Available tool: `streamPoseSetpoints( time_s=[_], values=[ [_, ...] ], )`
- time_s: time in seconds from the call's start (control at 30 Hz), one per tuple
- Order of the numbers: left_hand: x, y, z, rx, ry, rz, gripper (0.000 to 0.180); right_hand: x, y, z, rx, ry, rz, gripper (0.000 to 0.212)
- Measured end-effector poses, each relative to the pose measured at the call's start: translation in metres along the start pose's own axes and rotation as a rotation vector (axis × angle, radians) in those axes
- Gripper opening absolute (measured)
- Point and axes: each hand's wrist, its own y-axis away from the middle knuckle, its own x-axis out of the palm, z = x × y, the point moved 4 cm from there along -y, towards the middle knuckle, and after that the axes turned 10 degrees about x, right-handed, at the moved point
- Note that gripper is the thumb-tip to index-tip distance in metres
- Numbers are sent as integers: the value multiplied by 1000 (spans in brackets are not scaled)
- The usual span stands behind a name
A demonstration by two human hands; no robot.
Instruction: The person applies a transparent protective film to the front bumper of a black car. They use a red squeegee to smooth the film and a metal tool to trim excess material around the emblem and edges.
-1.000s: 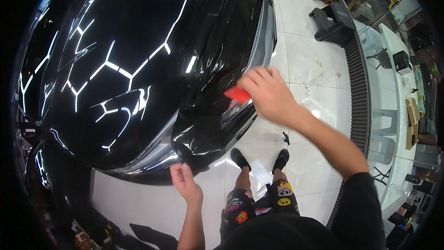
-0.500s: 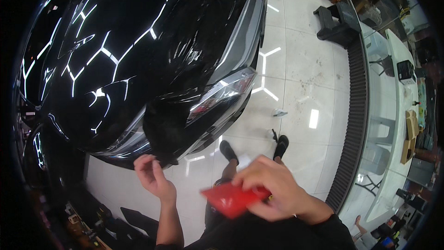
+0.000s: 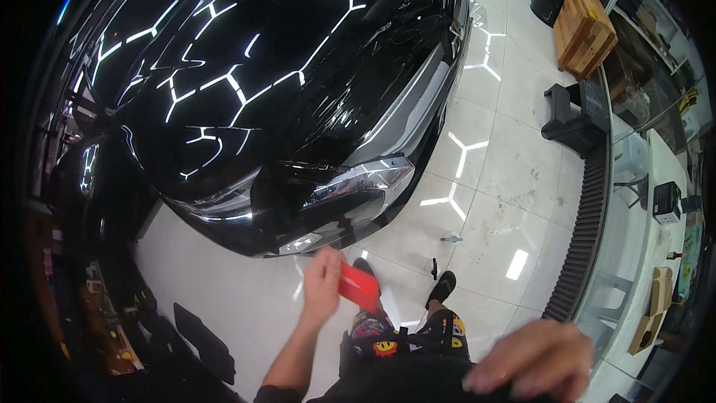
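My left hand (image 3: 322, 283) is closed on one edge of a flat red squeegee (image 3: 359, 286), held in front of my legs and just short of the car's front corner. Motion smears my right hand (image 3: 537, 362) at the lower right. Its fingers point down and left, and nothing can be made out in them. Ahead stands a glossy black car (image 3: 224, 97). Dark, wrinkled film (image 3: 283, 198) lies over its front corner beside the headlight (image 3: 358, 183). Neither hand touches the car.
Pale tiled floor (image 3: 500, 209) surrounds my feet, with a small spray nozzle-like piece (image 3: 450, 239) on it. At the right are a black step stool (image 3: 574, 116), a wooden crate (image 3: 585, 30), a dark floor grate (image 3: 578, 254) and a white table (image 3: 656, 239).
The red squeegee has passed from my right hand to my left. My right hand has moved down and right, away from it. The view has shifted, showing more of the car.
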Motion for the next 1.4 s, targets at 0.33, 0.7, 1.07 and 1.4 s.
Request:
streamPoseSetpoints(
  time_s=[0.33,0.7,1.07,1.4],
  values=[
    [-184,-330,-29,500,-788,-349,36,72,-95,30,185,138,268,16],
    [-220,-293,4,570,-278,-577,28,47,-97,-222,754,-129,-208,35],
    [-109,-136,66,135,-535,-293,43,-7,-164,-302,461,253,-542,7],
    [-118,-138,75,-42,-310,-264,20,9,-225,-330,51,763,-528,16]
  ],
)
